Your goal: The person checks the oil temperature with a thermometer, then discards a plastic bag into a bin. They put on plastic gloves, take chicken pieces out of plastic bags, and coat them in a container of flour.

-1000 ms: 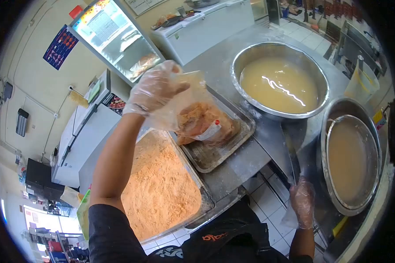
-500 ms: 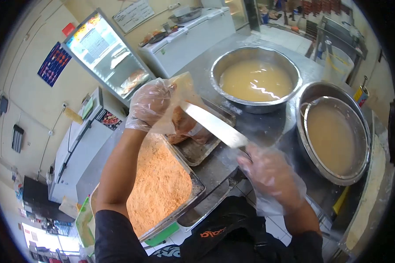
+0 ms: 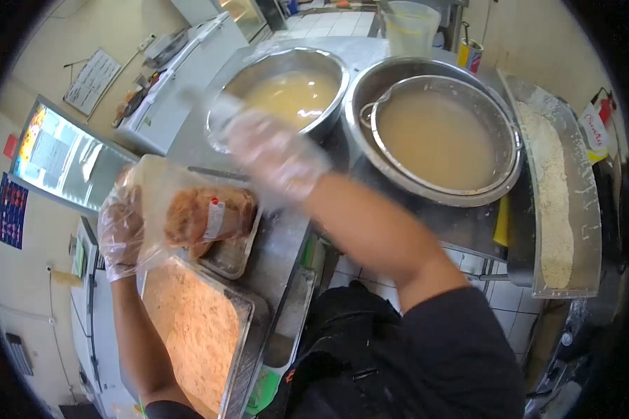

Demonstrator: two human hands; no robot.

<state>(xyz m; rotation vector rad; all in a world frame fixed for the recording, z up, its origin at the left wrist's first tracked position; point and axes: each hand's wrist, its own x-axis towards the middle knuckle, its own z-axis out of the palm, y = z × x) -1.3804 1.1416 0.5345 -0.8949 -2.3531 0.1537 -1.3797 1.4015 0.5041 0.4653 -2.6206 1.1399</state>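
Note:
My left hand, in a clear plastic glove, is closed on the gathered top of a clear plastic bag. Reddish-orange raw meat with a white label fills the bag, which rests on a small metal tray. My gloved right hand is stretched forward over the near-left side of a steel bowl of cloudy liquid. Motion smears its fingers. A blurred greyish shape, the knife, extends from them toward the upper left.
A large tray of orange breading flour lies close on the left. To the right stands a bigger steel basin holding a strainer in murky liquid. Beyond it is a long bin of pale flour. A plastic jug stands behind.
My right hand has swung up and left, carrying the knife away from the bag toward the bowl. The view has turned right. My left hand still grips the bag.

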